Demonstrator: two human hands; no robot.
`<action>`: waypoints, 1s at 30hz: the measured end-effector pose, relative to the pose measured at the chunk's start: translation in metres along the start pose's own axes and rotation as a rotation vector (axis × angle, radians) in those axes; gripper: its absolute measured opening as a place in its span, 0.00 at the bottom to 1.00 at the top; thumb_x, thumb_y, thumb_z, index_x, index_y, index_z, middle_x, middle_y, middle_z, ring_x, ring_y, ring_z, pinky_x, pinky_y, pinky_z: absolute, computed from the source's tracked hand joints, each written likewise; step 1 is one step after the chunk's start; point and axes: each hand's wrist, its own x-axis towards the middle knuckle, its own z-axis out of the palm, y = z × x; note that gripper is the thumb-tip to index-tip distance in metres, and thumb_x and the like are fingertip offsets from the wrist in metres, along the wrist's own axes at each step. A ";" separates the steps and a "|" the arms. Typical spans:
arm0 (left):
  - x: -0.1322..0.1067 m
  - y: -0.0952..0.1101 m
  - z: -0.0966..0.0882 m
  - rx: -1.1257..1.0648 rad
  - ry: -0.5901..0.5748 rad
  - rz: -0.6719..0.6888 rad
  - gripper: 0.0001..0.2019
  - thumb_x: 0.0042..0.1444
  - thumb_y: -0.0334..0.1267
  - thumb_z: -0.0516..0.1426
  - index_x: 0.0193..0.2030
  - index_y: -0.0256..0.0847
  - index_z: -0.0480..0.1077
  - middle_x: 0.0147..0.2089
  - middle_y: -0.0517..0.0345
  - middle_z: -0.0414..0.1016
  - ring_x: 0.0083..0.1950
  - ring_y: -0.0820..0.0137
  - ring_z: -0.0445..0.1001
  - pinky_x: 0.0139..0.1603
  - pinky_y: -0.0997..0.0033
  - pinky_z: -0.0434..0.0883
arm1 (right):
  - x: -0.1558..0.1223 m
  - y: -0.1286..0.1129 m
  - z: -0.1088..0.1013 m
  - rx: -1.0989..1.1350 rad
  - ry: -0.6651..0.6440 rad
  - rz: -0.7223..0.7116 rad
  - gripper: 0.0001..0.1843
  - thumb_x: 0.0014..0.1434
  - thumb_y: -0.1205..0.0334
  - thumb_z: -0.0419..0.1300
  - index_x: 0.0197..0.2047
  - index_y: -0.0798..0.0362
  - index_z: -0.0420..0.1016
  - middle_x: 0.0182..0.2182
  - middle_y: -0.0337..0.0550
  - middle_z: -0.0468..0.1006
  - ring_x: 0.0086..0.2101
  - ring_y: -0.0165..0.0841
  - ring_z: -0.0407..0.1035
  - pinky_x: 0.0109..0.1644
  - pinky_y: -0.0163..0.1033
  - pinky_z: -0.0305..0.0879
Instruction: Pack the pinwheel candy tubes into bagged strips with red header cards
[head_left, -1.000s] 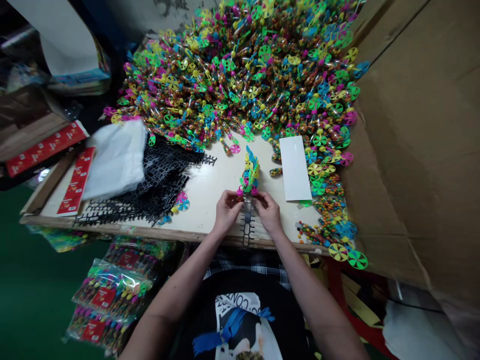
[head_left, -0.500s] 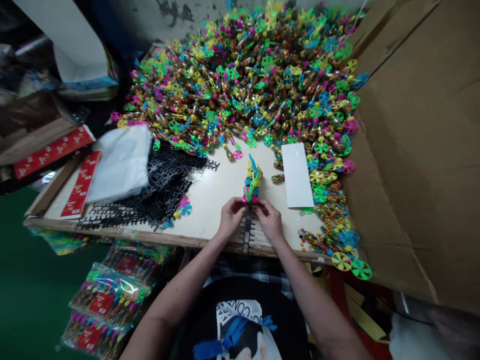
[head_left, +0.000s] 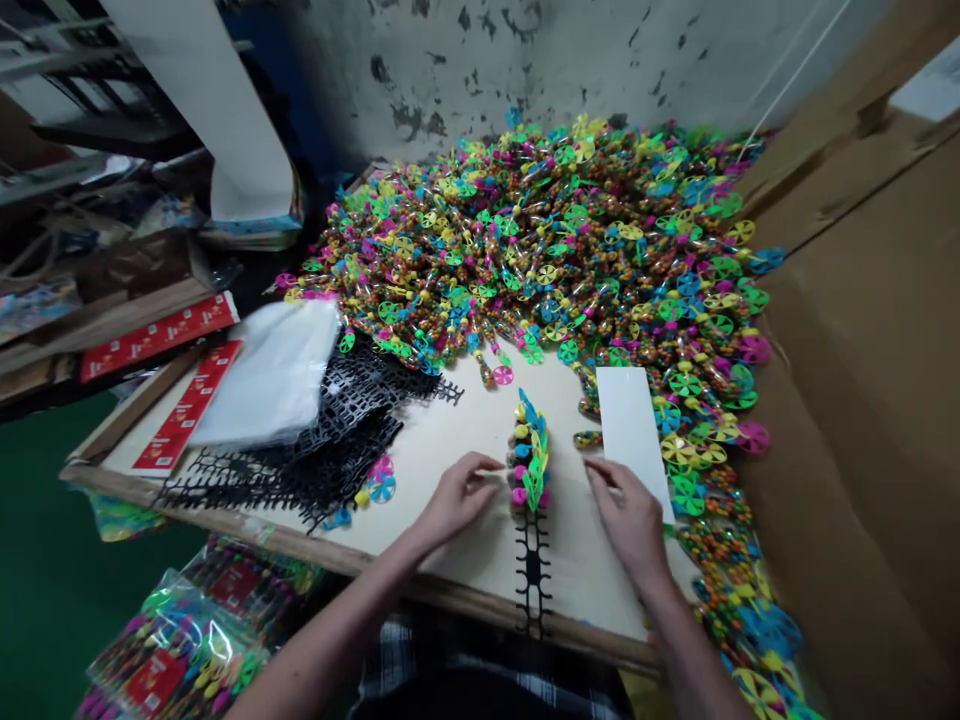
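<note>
Both my hands lie on a cream board (head_left: pixel 465 560), on either side of a black plastic ladder strip (head_left: pixel 534 570). Clear candy tubes with coloured pinwheels (head_left: pixel 529 460) stand in a row on the strip's upper part. My left hand (head_left: pixel 457 500) holds nothing, its fingertips just left of the tubes. My right hand (head_left: pixel 630 515) is also empty, its fingers spread and apart from the tubes, beside a white card (head_left: pixel 628 430). A large heap of similar candy tubes (head_left: pixel 562 250) fills the board's far side.
A pile of black strips (head_left: pixel 315 450) and white plastic sheets (head_left: pixel 274 375) lie to the left, with red printed cards (head_left: pixel 187 405) beyond. Filled bags (head_left: pixel 176 650) sit below the near edge. Cardboard (head_left: pixel 847 400) walls the right; a stained wall (head_left: pixel 480 70) stands behind.
My hands have let go of the strip and moved apart to either side. The view has tilted and shifted, showing more of the back wall.
</note>
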 end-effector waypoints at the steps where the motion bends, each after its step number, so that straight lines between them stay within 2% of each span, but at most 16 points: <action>1: 0.015 0.000 -0.014 0.070 0.032 0.018 0.08 0.52 0.31 0.55 0.40 0.40 0.71 0.42 0.53 0.75 0.45 0.67 0.74 0.46 0.68 0.72 | 0.018 0.002 0.000 -0.016 0.009 -0.018 0.12 0.61 0.57 0.54 0.40 0.51 0.77 0.36 0.45 0.80 0.35 0.35 0.74 0.41 0.40 0.71; 4: 0.077 -0.003 -0.051 0.340 0.188 0.064 0.08 0.51 0.29 0.55 0.39 0.40 0.71 0.38 0.54 0.74 0.41 0.67 0.73 0.41 0.68 0.72 | 0.084 0.004 0.019 -0.052 -0.060 -0.124 0.11 0.60 0.60 0.53 0.40 0.51 0.77 0.37 0.45 0.79 0.36 0.36 0.73 0.42 0.41 0.70; 7: 0.142 -0.007 -0.072 0.643 0.307 0.101 0.12 0.50 0.24 0.52 0.38 0.39 0.72 0.38 0.53 0.72 0.40 0.66 0.72 0.43 0.66 0.70 | 0.151 0.004 0.059 -0.130 -0.194 -0.229 0.13 0.58 0.68 0.53 0.42 0.52 0.77 0.40 0.46 0.78 0.40 0.37 0.73 0.46 0.42 0.69; 10: 0.188 -0.011 -0.076 0.914 0.246 0.228 0.19 0.50 0.21 0.49 0.44 0.41 0.72 0.46 0.49 0.72 0.47 0.63 0.70 0.46 0.63 0.68 | 0.203 0.001 0.100 -0.269 -0.297 -0.364 0.20 0.56 0.77 0.50 0.46 0.54 0.75 0.45 0.50 0.76 0.45 0.38 0.70 0.51 0.44 0.66; 14: 0.219 -0.015 -0.075 1.125 0.115 0.372 0.16 0.56 0.25 0.49 0.46 0.43 0.71 0.55 0.47 0.68 0.54 0.59 0.66 0.50 0.60 0.66 | 0.234 0.000 0.131 -0.451 -0.398 -0.508 0.17 0.59 0.73 0.51 0.47 0.51 0.75 0.51 0.51 0.72 0.49 0.40 0.65 0.49 0.44 0.63; 16: 0.226 -0.015 -0.074 1.162 0.074 0.379 0.14 0.58 0.27 0.49 0.45 0.43 0.71 0.55 0.47 0.68 0.55 0.59 0.65 0.51 0.59 0.64 | 0.235 0.001 0.135 -0.512 -0.435 -0.537 0.13 0.61 0.69 0.52 0.45 0.52 0.76 0.48 0.51 0.73 0.45 0.39 0.65 0.45 0.41 0.62; 19: 0.226 -0.015 -0.072 1.202 0.014 0.314 0.14 0.59 0.27 0.47 0.47 0.39 0.69 0.50 0.45 0.70 0.54 0.59 0.66 0.51 0.61 0.64 | 0.228 0.005 0.132 -0.610 -0.481 -0.573 0.13 0.63 0.67 0.49 0.41 0.56 0.75 0.42 0.52 0.73 0.40 0.37 0.64 0.39 0.38 0.58; 22: 0.215 -0.016 -0.068 1.218 -0.026 0.245 0.15 0.58 0.26 0.46 0.50 0.35 0.67 0.43 0.44 0.71 0.50 0.59 0.68 0.49 0.62 0.64 | 0.216 0.008 0.124 -0.681 -0.554 -0.611 0.14 0.64 0.67 0.47 0.41 0.56 0.74 0.38 0.50 0.73 0.38 0.36 0.64 0.38 0.39 0.55; 25: 0.194 -0.018 -0.064 1.217 -0.036 0.251 0.15 0.58 0.26 0.46 0.49 0.35 0.67 0.40 0.44 0.72 0.47 0.59 0.69 0.48 0.60 0.63 | 0.200 0.013 0.110 -0.710 -0.608 -0.596 0.13 0.63 0.66 0.48 0.41 0.55 0.74 0.34 0.48 0.73 0.36 0.36 0.65 0.37 0.40 0.55; 27: 0.178 -0.017 -0.061 1.218 -0.047 0.286 0.14 0.59 0.26 0.46 0.47 0.36 0.68 0.39 0.45 0.72 0.46 0.59 0.70 0.49 0.58 0.63 | 0.187 0.017 0.097 -0.663 -0.560 -0.544 0.12 0.63 0.63 0.50 0.41 0.55 0.73 0.34 0.47 0.72 0.36 0.36 0.65 0.37 0.39 0.56; 30: 0.155 -0.014 -0.058 1.200 -0.046 0.323 0.13 0.60 0.28 0.45 0.43 0.39 0.70 0.41 0.45 0.72 0.48 0.58 0.69 0.51 0.55 0.62 | 0.160 0.020 0.069 -0.457 -0.316 -0.435 0.13 0.63 0.56 0.50 0.42 0.55 0.71 0.38 0.48 0.71 0.39 0.37 0.66 0.40 0.41 0.60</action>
